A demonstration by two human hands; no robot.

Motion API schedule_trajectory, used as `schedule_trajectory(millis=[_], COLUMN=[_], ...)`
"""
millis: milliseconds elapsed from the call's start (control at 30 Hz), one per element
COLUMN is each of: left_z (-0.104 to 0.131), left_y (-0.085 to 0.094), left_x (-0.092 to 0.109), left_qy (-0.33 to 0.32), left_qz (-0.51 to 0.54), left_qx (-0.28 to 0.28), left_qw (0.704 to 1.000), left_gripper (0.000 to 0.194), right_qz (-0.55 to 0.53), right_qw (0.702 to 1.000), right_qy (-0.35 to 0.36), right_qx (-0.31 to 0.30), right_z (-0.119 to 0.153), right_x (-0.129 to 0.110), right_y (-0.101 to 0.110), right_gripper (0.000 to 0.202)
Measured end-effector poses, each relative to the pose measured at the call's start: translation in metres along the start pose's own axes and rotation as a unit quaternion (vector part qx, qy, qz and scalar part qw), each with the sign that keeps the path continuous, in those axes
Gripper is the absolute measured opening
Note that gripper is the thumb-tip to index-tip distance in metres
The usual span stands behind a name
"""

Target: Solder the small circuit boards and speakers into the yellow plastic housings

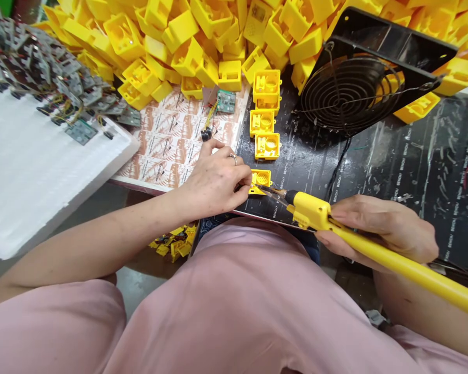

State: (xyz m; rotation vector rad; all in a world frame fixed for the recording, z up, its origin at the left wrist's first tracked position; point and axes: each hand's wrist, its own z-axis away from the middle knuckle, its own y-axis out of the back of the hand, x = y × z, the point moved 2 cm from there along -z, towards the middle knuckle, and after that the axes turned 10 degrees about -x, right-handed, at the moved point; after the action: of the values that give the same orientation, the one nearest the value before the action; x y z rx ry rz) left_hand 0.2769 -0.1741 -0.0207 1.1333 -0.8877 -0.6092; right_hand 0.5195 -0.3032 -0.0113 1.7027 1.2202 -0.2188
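My left hand [222,179] is closed at the left side of a small yellow plastic housing [262,179], its thumb and fingertips gripping that end near the table's front edge. My right hand [386,228] is wrapped around a yellow glue gun [315,210]. The gun's black nozzle points left, its thin tip reaching the front of the housing; whether it touches cannot be made out. Behind, more open housings [267,145] stand in a column on the black surface. Just beyond my left fingers lie a small green circuit board [225,101] and black round parts [206,135] on yellow wires.
A large heap of yellow housings [187,57] lines the back. A black fan [343,98] with a wire guard leans at the back right, its cable running forward. White foam [42,171] on the left bears many wired circuit boards [81,131]. Below the table edge are more yellow parts [175,243].
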Motion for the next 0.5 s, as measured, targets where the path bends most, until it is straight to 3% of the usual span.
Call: schedule_trajectory(millis=[233,367,500], left_z=[-0.010,-0.013,-0.015], left_y=[0.004,0.005,0.005], left_x=[-0.002,-0.001,-0.001], left_qy=[0.008,0.009,0.006], left_qz=[0.005,-0.002,-0.003], left_qx=[-0.071,-0.076,-0.082], left_qw=[0.997,0.997,0.997], left_gripper=[0.020,0.021,0.022], right_qz=[0.027,0.082,0.087], right_qw=[0.998,0.991,0.990], right_qy=[0.024,0.013,-0.010], right_qx=[-0.048,-0.108,-0.107], right_z=[-0.006,-0.014,-0.012], right_x=[-0.004,-0.016,-0.023], right_y=[-0.002,0.000,0.009], right_gripper=[0.022,0.023,0.012])
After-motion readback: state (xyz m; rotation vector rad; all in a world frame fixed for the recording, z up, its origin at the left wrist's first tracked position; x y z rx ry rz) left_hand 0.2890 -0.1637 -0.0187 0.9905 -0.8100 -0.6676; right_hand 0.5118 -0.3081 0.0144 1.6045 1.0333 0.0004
